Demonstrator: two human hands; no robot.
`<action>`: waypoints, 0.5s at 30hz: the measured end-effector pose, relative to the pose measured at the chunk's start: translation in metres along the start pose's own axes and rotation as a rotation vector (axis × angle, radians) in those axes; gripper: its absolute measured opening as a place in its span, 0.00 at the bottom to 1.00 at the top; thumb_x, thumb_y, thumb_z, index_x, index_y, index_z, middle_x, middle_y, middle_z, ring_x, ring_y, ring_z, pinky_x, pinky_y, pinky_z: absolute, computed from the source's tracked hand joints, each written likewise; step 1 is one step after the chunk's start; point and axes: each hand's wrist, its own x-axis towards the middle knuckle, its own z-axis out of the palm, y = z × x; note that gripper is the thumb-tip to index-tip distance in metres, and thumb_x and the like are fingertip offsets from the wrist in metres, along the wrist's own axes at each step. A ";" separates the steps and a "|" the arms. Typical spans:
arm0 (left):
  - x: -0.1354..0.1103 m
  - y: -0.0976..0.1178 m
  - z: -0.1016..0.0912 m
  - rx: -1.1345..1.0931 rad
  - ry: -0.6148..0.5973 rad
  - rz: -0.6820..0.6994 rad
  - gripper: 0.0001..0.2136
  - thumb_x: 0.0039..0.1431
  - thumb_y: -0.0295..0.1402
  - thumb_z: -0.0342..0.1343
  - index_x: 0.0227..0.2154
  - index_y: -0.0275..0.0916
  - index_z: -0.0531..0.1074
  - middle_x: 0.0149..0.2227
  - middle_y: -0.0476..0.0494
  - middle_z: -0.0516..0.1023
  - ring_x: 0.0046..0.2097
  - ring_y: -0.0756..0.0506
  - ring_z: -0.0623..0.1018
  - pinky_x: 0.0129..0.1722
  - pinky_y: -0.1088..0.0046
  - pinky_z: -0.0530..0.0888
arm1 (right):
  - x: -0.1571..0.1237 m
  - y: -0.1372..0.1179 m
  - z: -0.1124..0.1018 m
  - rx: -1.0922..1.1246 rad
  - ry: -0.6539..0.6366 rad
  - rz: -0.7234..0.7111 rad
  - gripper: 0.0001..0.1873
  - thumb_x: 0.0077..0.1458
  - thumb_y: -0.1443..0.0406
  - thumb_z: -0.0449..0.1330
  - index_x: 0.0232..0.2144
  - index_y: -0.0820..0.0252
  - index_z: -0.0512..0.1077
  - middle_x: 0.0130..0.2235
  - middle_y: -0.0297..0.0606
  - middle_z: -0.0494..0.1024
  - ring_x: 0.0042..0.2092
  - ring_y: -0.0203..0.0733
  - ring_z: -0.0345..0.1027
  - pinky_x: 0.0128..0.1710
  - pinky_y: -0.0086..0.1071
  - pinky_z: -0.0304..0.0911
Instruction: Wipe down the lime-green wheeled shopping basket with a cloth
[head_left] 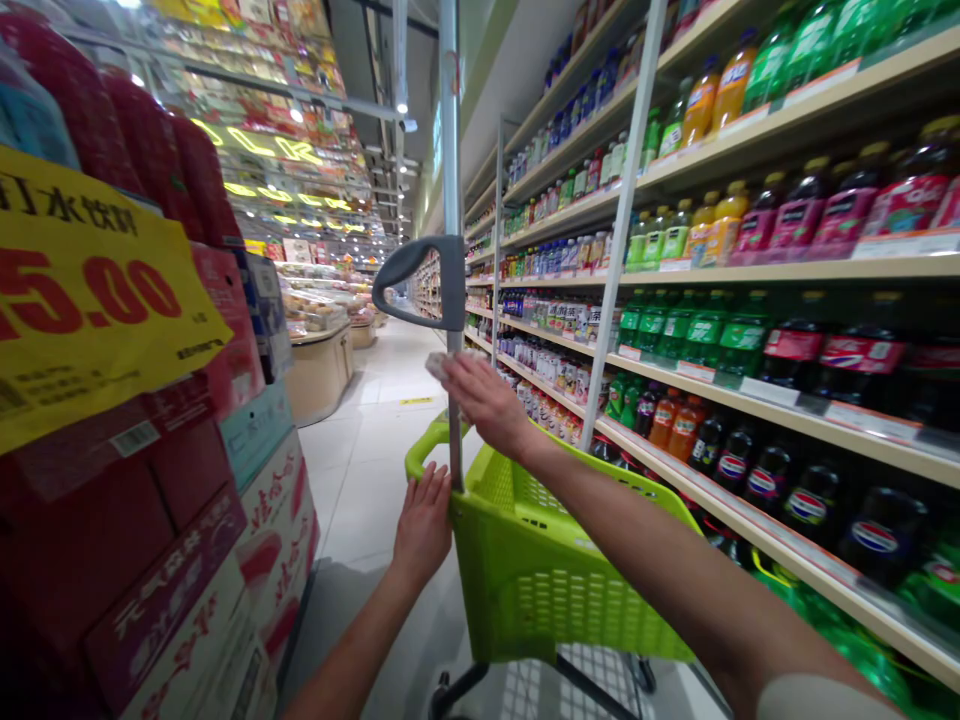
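A lime-green shopping cart (577, 600) with a basket body stands in front of me. From its near corner rises a metal pole (450, 180) bearing a grey loop handle (420, 285). My right hand (487, 400) is at the pole below that loop, its fingers pressing a crumpled whitish cloth or wipe (436, 364) against the metal. Lower down, my left hand (422, 525) has its fingers over the cart's corner beside the pole's foot; the thumb is hidden.
Shelves of bottled drinks (802, 340) line the right side, close to the cart. Stacked drink boxes (187, 560) with a yellow price sign (97, 300) crowd the left. A tiled aisle (367, 440) runs ahead past a rounded display counter (319, 370).
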 end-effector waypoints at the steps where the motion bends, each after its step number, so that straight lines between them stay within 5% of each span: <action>1: 0.000 0.000 -0.001 -0.002 0.000 0.005 0.25 0.45 0.18 0.42 0.50 0.32 0.63 0.54 0.39 0.65 0.59 0.40 0.58 0.55 0.56 0.61 | 0.007 0.004 -0.001 -0.006 0.038 0.035 0.20 0.58 0.72 0.43 0.52 0.64 0.61 0.57 0.39 0.60 0.62 0.41 0.39 0.60 0.45 0.42; 4: -0.002 -0.003 -0.005 -0.022 0.002 0.029 0.26 0.44 0.17 0.41 0.49 0.30 0.63 0.54 0.38 0.65 0.59 0.40 0.58 0.55 0.55 0.61 | -0.011 -0.004 0.006 0.017 0.013 0.019 0.20 0.58 0.72 0.43 0.51 0.62 0.62 0.57 0.39 0.61 0.62 0.40 0.40 0.60 0.44 0.44; 10: -0.016 -0.027 -0.016 -0.210 0.054 0.167 0.23 0.47 0.17 0.39 0.44 0.35 0.67 0.50 0.42 0.69 0.56 0.48 0.62 0.54 0.67 0.65 | -0.119 -0.067 0.047 0.058 -0.155 0.091 0.21 0.55 0.72 0.48 0.52 0.61 0.61 0.54 0.42 0.65 0.60 0.43 0.48 0.55 0.41 0.56; 15: -0.017 -0.040 -0.020 -0.167 0.178 0.036 0.20 0.47 0.18 0.41 0.43 0.34 0.67 0.50 0.38 0.67 0.55 0.44 0.64 0.54 0.62 0.65 | -0.182 -0.116 0.083 0.084 -0.281 0.171 0.19 0.53 0.72 0.52 0.49 0.64 0.65 0.54 0.45 0.65 0.58 0.46 0.52 0.55 0.44 0.55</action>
